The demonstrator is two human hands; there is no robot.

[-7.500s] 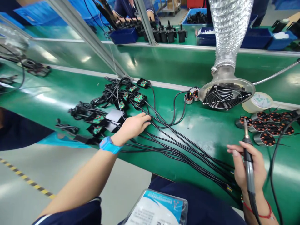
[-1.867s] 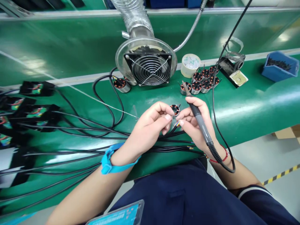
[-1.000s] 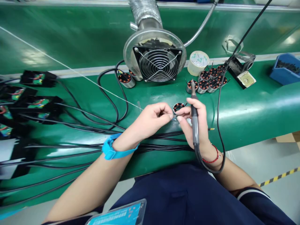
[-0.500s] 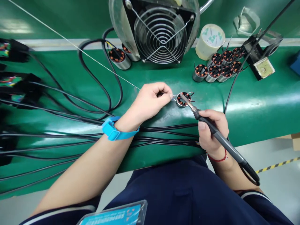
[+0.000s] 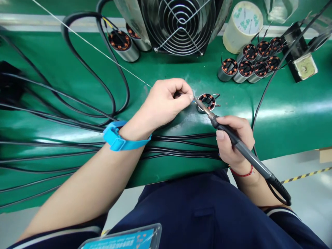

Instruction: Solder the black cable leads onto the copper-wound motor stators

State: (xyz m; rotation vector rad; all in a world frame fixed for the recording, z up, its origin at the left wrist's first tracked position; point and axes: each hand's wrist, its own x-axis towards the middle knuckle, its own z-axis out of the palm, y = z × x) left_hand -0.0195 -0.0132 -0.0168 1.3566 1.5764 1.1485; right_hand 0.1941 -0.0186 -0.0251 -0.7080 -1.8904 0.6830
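Observation:
My left hand [image 5: 169,100] is closed in a pinch. A thin pale strand, which looks like solder wire [image 5: 124,68], runs from the upper left into it, and a short bit of blue wire shows at its fingertips. My right hand [image 5: 234,140] is wrapped round the grey handle of a soldering iron [image 5: 245,152]. The iron's tip lies at the left fingertips, beside the near-left rim of a small motor stator [image 5: 206,102]. That stator stands upright on the bench, copper windings on top, with short dark leads sticking out to the right.
A fan with a wire guard [image 5: 183,26] stands at the back. Several stators [image 5: 245,69] are grouped right of it, near a tape roll [image 5: 242,27] and an iron stand with sponge [image 5: 306,67]. Black cables [image 5: 181,152] cross the green bench; two more stators [image 5: 124,46] stand back left.
The iron's tip has moved left, from over the stator's top to my left fingertips. The view has shifted, so the bench items sit higher. Both hands keep their hold.

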